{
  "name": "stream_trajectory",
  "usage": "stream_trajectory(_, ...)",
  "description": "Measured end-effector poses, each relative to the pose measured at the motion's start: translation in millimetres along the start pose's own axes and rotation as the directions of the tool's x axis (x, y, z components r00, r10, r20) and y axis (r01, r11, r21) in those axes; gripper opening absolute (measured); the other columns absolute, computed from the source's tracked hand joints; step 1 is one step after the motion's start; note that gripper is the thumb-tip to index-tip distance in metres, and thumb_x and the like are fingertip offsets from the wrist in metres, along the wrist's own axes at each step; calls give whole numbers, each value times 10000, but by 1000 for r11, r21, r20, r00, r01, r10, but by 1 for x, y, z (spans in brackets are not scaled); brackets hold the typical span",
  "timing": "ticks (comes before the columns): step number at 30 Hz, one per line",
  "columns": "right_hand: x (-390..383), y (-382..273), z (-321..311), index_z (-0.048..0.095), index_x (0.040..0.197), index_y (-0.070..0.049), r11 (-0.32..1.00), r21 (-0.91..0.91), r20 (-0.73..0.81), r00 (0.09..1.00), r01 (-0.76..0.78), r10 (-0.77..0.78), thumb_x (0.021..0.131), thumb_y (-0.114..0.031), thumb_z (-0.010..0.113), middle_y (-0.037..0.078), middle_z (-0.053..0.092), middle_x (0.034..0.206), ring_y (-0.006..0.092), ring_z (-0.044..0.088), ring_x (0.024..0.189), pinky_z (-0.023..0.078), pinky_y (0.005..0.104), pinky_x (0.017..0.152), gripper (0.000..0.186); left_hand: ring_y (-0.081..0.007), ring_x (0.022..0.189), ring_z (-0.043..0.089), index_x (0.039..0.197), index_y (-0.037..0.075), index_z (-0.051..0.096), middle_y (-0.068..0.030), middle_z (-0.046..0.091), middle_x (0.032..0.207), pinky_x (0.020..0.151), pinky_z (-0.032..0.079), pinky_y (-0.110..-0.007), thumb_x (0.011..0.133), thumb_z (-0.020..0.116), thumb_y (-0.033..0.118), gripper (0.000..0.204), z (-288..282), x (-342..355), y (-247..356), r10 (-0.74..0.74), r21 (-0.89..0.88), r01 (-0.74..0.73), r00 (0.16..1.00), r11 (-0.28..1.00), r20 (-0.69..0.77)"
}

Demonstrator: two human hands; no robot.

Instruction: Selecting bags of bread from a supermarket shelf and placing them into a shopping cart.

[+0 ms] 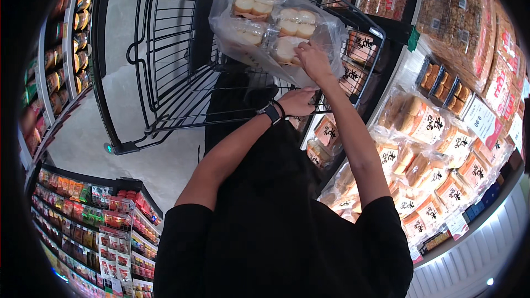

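A large clear plastic bag (264, 58) with several pale, split-top bread loaves (255, 1) lies in the upper part of a black wire shopping cart (165, 128). My right hand (314, 64) is on the near right part of the bag, its fingers bent against the plastic over the nearest loaf (286, 48). Below it my left hand (297, 102), with a dark watch (270, 112) at the wrist, is curled in at the cart's near rim under the bag's edge. The left fingertips are hidden, so what they grip does not show.
To the right, a sloping display holds several bagged loaves (422, 118), small dark trays of buns (441, 85) and large brown bread packs (455, 16). Lower left stands a shelf of colourful packets (72, 209). Another stocked shelf (72, 49) runs along the far left, beyond the grey floor (124, 77).
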State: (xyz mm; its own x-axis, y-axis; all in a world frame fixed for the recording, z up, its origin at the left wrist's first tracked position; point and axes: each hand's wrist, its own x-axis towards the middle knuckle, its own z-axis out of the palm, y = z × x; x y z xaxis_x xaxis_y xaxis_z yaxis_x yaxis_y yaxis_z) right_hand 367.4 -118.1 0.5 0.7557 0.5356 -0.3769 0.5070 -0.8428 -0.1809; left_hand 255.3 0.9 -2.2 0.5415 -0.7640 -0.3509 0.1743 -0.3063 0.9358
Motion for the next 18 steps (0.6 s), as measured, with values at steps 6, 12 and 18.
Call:
stream_trajectory(6, 11, -1, 34, 732, 1126, -103, 997, 12, 33, 997, -72, 71, 915, -235, 666, 43, 694, 1130, 281, 618, 1103, 543, 428, 920, 258, -351, 1353, 512, 1352, -80, 517, -233, 515, 1465, 1141, 412, -392, 871, 546, 296, 611, -11, -3, 6, 50, -39, -52, 998, 998, -43)
stream_trajectory(12, 15, -6, 52, 731, 1111, -105, 991, 52, -22, 992, -121, 122, 895, -229, 672, 57, 697, 1142, 280, 611, 1150, 505, 442, 987, 256, -343, 1323, 538, 1322, -30, 573, -213, 577, 1398, 1114, 440, -410, 878, 575, 240, 520, -12, -16, -18, 70, -41, -71, 997, 997, -46)
stream_trajectory(18, -6, 6, 52, 683, 1206, -74, 994, 63, -178, 979, -92, 102, 853, -245, 697, 143, 669, 1208, 335, 588, 1218, 441, 462, 1066, 393, -340, 1282, 560, 1290, 10, 630, -171, 609, 1362, 1103, 440, -406, 902, 606, 161, 417, -38, -28, -33, -18, -6, 18, 997, 1000, -74)
